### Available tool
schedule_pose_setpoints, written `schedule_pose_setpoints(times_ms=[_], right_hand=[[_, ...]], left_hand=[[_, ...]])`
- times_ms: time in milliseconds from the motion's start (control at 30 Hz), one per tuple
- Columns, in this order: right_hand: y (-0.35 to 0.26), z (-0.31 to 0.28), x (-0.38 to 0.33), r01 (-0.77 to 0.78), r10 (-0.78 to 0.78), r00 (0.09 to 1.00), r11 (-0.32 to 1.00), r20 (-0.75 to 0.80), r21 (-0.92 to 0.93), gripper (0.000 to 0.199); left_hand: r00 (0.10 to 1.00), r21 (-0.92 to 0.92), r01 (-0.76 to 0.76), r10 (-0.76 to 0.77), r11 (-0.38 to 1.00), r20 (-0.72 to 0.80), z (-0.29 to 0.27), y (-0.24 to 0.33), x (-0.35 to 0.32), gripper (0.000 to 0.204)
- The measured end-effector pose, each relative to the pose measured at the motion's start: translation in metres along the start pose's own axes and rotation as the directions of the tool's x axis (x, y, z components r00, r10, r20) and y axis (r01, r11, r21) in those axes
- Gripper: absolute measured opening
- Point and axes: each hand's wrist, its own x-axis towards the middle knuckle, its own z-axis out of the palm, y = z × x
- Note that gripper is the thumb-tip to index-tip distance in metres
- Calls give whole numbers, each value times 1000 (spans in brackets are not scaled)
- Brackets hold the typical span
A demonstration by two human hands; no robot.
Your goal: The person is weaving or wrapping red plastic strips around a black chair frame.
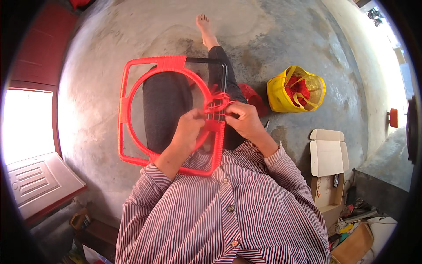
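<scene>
A square metal frame [125,110] with a round ring inside it rests on my lap, mostly wrapped in red plastic cord. My left hand [190,127] grips the right side of the frame where the ring meets it. My right hand [244,119] pinches the red cord [216,102], which loops loosely just above my fingers at the frame's right bar. The top right corner of the frame is bare black metal. My legs in dark trousers stretch out under it, one bare foot far ahead.
A yellow woven basket [295,90] holding red cord stands on the concrete floor to the right. An open cardboard box [327,165] lies lower right, with clutter beyond it. A bright doorway [26,123] and a red door are on the left.
</scene>
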Motion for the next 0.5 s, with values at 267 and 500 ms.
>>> schedule_pose_setpoints(times_ms=[267,500], right_hand=[[-21,-84,-45,135,-250,967,325,-52,936,11],[-1,-164,-91,318,136,924,249,-358,915,30]], left_hand=[[999,-15,33,-32,999,33,0,7,1,29],[994,-32,-20,24,999,107,10,12,-10,38]])
